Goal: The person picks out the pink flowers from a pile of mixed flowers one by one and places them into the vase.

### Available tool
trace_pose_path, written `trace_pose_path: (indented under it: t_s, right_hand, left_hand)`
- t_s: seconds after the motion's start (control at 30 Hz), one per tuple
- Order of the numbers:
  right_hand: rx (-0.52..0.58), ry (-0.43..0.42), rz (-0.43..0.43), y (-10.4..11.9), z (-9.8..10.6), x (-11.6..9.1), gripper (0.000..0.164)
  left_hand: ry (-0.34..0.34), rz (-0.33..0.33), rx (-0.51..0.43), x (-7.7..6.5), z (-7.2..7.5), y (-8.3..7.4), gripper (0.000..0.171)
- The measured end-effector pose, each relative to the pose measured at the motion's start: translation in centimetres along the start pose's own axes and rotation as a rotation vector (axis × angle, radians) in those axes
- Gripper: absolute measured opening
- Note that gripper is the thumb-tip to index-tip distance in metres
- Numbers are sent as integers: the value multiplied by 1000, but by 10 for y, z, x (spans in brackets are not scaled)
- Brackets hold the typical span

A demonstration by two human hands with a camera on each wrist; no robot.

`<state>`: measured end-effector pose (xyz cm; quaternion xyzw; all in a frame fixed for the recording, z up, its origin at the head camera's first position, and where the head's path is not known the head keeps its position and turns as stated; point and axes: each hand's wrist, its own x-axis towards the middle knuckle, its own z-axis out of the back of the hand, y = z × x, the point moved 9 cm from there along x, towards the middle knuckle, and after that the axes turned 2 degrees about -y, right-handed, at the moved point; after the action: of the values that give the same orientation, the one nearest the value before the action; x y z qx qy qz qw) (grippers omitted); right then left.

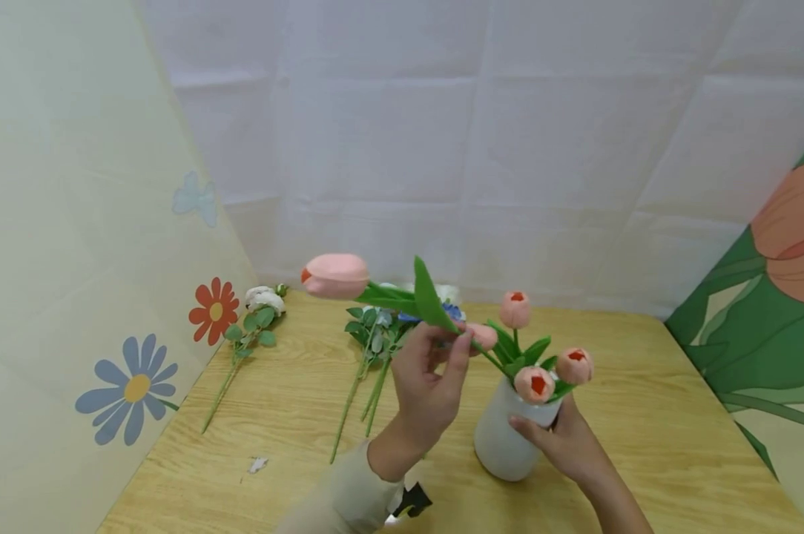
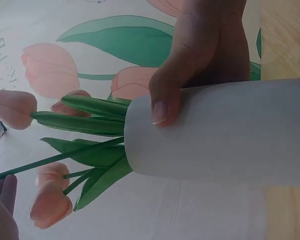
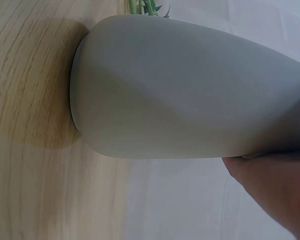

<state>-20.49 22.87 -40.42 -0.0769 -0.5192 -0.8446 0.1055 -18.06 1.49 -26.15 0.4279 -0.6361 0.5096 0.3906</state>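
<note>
Here's the left hand (image 1: 429,389) up over the table (image 1: 642,460), thumb and fingertips pinching the green stem (image 1: 485,357) of a pink tulip (image 1: 335,276). The bloom hangs out to the left, almost level, well above the wood. The stem runs down and to the right from the pinch towards the mouth of the white vase (image 1: 502,445). The left wrist view shows that stem (image 2: 55,159) reaching the rim, though how deep it sits inside is hidden. The right hand (image 1: 565,441) wraps the vase from the far side, thumb (image 2: 162,102) pressed on its shoulder and fingers curled round the wall, steadying it where it stands on the table. The right wrist view shows little but the vase body (image 3: 190,90) sitting flat on the wood. Other tulips (image 1: 534,384) stand in the vase already, heads clustered just above the rim. A white rose sprig (image 1: 263,300) and a leafy blue bunch (image 1: 375,334) lie further back on the table, untouched. This looks like the seating step: the tulip's foot at the mouth, the head leaning far out. The next move calls for tipping the stem upright and sliding it down among the others while the right hand keeps the vase from rocking, and for keeping the long leaf (image 1: 429,300) from snagging.
</note>
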Motion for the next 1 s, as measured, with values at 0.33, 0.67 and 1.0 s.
trace_pose_path:
  t_s: [0.33, 0.67, 1.0]
  right_hand:
    - [19, -8, 18, 1, 0, 0, 76]
    - [49, 17, 38, 3, -2, 0, 72]
    - [56, -3, 114, 5, -2, -1, 72]
  left_hand:
    - [156, -79, 121, -12, -24, 2, 15]
    - [333, -64, 219, -24, -45, 8, 18]
    - [510, 181, 316, -34, -57, 27, 17]
